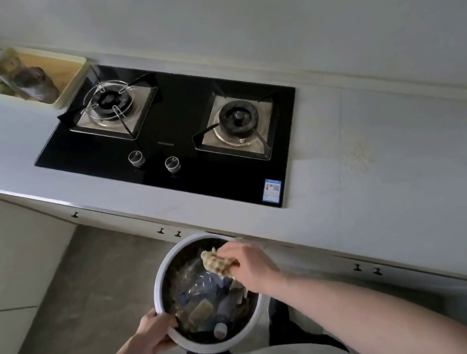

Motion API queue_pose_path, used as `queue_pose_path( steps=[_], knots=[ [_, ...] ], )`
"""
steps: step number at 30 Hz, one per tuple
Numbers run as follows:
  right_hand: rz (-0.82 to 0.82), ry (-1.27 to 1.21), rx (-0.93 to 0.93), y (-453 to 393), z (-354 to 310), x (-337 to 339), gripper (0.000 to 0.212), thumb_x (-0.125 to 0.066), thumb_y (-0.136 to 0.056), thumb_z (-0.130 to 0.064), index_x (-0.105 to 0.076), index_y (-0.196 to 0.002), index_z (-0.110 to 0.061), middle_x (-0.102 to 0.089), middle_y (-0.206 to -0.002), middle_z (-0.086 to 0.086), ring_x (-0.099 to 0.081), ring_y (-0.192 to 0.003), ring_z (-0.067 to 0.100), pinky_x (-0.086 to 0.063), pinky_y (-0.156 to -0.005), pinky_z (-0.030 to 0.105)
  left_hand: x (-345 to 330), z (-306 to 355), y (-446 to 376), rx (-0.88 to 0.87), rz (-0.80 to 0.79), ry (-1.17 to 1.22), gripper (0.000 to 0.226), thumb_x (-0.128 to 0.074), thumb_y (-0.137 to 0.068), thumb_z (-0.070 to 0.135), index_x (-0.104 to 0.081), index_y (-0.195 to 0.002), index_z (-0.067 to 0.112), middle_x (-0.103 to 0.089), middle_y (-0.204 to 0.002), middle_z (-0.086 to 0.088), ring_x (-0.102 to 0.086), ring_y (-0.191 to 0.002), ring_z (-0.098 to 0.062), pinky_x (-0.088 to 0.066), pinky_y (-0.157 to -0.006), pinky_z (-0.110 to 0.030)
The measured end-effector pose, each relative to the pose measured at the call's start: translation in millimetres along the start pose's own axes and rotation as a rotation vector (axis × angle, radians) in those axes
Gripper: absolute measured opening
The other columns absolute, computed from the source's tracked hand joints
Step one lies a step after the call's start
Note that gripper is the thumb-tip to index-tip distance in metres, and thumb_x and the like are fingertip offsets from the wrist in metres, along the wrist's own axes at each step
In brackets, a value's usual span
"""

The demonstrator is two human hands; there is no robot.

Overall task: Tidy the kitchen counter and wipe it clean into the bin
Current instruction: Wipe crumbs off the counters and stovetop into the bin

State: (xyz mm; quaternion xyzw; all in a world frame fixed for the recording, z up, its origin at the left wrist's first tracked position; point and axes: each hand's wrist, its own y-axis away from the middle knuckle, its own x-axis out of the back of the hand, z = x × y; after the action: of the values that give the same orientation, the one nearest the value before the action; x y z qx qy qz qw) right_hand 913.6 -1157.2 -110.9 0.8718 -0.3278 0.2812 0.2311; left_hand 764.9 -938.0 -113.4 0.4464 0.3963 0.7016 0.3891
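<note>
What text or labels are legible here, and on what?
None can be read as words.
Brand mark on the hob, between the burners above the knobs: too small and blurred.
Blue and white sticker at the hob's front right corner: print too small.
Red and white label on a bottle in the bin: blurred.

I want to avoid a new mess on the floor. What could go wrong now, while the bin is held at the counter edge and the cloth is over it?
1. The left hand alone grips the bin by its rim; it may tip and spill.
2. The right hand pinches the cloth over the bin; the cloth might drop in.
3. Pale crumbs remain on the counter, right of the stove; sweeping them could miss the bin.
</note>
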Motion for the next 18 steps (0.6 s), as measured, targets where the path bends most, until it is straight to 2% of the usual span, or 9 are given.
queue_pose_path(
  steps=[2,4,8,11,12,14,16,18],
  knots=[
    [0.165,-0.083,-0.064,11,13,27,0.039,-0.068,-0.09,-0.008,-0.069,-0.127,-0.019,-0.067,-0.123,-0.011,-0.055,-0.105,-0.003,-0.044,-0.092,0.012,-19,-7,0,0.015,-0.016,-0.001,0.03,-0.052,-0.083,-0.015,-0.061,-0.108,-0.001,-0.069,-0.089,-0.028,-0.068,-0.069,-0.037,-0.059,-0.048,-0.038],
    [0.36,-0.176,-0.103,19,30,62,0.033,-0.07,-0.089,-0.01,-0.072,-0.122,-0.014,-0.067,-0.114,-0.012,-0.06,-0.095,-0.006,-0.049,-0.086,0.013,-34,-12,0,0.026,-0.025,-0.002,0.032,-0.052,-0.082,-0.016,-0.061,-0.109,-0.002,-0.069,-0.092,-0.029,-0.069,-0.072,-0.039,-0.06,-0.053,-0.04],
    [0.7,-0.139,-0.212,39,76,138,0.023,-0.067,-0.092,-0.014,-0.071,-0.115,-0.009,-0.066,-0.107,-0.001,-0.063,-0.091,0.008,-0.05,-0.079,0.011,-58,-17,3,0.042,-0.043,-0.036,0.031,-0.052,-0.082,-0.017,-0.061,-0.108,-0.003,-0.07,-0.093,-0.03,-0.069,-0.073,-0.04,-0.061,-0.05,-0.04],
    [0.843,-0.07,-0.353,60,119,182,0.026,-0.066,-0.093,-0.009,-0.068,-0.118,-0.004,-0.063,-0.114,0.003,-0.059,-0.094,0.01,-0.045,-0.076,0.003,-71,-21,7,0.053,-0.046,-0.06,0.025,-0.053,-0.083,-0.017,-0.061,-0.104,-0.006,-0.069,-0.086,-0.029,-0.068,-0.067,-0.038,-0.059,-0.045,-0.038],
    [0.864,-0.024,-0.411,68,135,193,0.028,-0.065,-0.093,-0.009,-0.068,-0.12,-0.004,-0.062,-0.117,0.003,-0.059,-0.098,0.012,-0.044,-0.078,0.003,-76,-22,7,0.051,-0.044,-0.071,0.023,-0.053,-0.083,-0.017,-0.061,-0.103,-0.008,-0.069,-0.081,-0.027,-0.068,-0.064,-0.036,-0.058,-0.044,-0.037],
    [0.825,0.109,-0.541,89,171,205,0.032,-0.065,-0.093,-0.011,-0.067,-0.124,-0.006,-0.062,-0.122,0.006,-0.058,-0.107,0.02,-0.044,-0.086,0.016,-85,-23,9,0.045,-0.036,-0.09,0.022,-0.053,-0.083,-0.017,-0.063,-0.1,-0.008,-0.069,-0.076,-0.026,-0.068,-0.062,-0.036,-0.059,-0.045,-0.038],
    [0.689,0.21,-0.649,109,204,206,0.033,-0.063,-0.092,-0.01,-0.069,-0.124,-0.007,-0.063,-0.126,0.008,-0.058,-0.113,0.029,-0.046,-0.094,0.027,-93,-22,10,0.041,-0.028,-0.105,0.021,-0.054,-0.082,-0.016,-0.064,-0.099,-0.007,-0.07,-0.078,-0.027,-0.07,-0.064,-0.037,-0.062,-0.053,-0.043],
    [0.553,0.258,-0.736,123,220,196,0.032,-0.062,-0.092,-0.012,-0.071,-0.123,-0.009,-0.063,-0.129,0.007,-0.056,-0.115,0.032,-0.046,-0.099,0.033,-100,-18,10,0.03,-0.017,-0.123,0.021,-0.055,-0.082,-0.015,-0.064,-0.098,-0.004,-0.071,-0.083,-0.031,-0.071,-0.07,-0.04,-0.064,-0.064,-0.051]
  ],
)
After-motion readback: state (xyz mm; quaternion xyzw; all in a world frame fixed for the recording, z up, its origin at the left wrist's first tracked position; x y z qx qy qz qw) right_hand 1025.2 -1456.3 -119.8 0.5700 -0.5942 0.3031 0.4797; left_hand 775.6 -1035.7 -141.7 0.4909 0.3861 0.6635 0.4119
